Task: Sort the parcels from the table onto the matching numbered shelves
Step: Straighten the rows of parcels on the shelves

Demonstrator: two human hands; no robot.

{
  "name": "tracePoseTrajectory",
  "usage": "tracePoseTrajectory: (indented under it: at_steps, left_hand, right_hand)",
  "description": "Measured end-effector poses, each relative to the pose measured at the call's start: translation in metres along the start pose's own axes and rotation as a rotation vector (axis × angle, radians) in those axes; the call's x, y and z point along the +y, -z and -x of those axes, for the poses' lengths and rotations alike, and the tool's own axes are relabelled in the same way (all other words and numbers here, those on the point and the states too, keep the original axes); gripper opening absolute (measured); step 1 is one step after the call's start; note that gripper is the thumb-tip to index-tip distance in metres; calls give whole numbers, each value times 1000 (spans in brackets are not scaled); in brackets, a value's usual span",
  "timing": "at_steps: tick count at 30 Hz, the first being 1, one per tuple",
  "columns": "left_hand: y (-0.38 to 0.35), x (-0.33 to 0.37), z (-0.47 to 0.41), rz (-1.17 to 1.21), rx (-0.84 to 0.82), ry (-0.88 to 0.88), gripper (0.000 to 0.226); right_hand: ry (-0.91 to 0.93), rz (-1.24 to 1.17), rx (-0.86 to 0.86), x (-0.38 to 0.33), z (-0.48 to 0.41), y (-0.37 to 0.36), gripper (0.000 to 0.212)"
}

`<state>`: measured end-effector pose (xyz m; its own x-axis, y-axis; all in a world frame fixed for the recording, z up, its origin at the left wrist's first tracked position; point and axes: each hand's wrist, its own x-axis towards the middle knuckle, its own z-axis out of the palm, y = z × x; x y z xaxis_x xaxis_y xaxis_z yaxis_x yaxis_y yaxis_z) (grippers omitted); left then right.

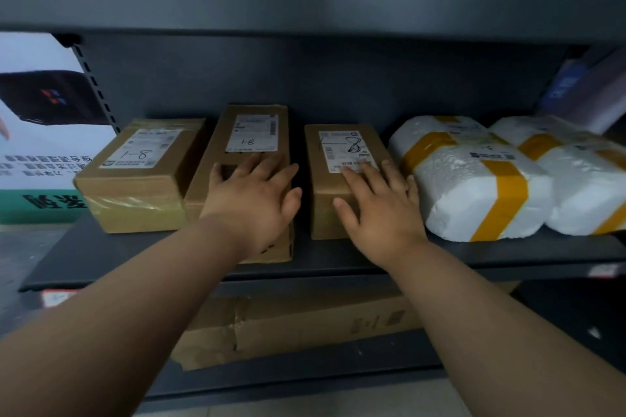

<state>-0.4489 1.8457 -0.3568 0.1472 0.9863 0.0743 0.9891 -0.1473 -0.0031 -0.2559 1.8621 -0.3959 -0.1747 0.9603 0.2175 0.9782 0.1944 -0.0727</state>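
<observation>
Head view looks down at a dark grey metal shelf [101, 247] where both hands rest on parcels. The left hand [252, 200] lies flat, with the fingers straight and spread, on the top of a long brown cardboard box [206, 173]; its fingertips reach almost to the white paper label, which has "1-8" written by hand. The right hand [379, 210] also lies flat with straight fingers, holding nothing, on a shorter cardboard box [318, 213], and its fingertips touch the lower edge of that box's label, also marked "1-8". Between the two hands there is a narrow dark gap that separates the two boxes. Just left of the left hand stands a third cardboard box [135, 193], rectangular, with shiny clear tape along its front and the same number on its label. Right of the right hand, close to its little finger, lies a rounded white foam parcel [474, 200] with a rough surface, tied by wide yellow tape; a second foam parcel [582, 193] lies beyond it. Below the wrists, under the shelf, a large wrinkled carton [305, 325] is visible.
</observation>
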Motion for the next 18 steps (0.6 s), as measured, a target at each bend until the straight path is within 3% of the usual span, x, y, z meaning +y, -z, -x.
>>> tracePoseTrajectory:
  at_steps: [3,6,11,18]
  left_hand:
    - [1,1,0,7,-5,-2,55]
    - [0,1,1,6,-12,4,56]
    - [4,3,1,5,-29,25,57]
    - [17,13,-6,108,-98,143,53]
  right_hand:
    - [76,33,149,15,4,6,64]
    - [-41,96,335,52,1,25,67]
    - [-392,118,10,121,5,31,76]
    - [-336,58,-4,118,7,25,78]
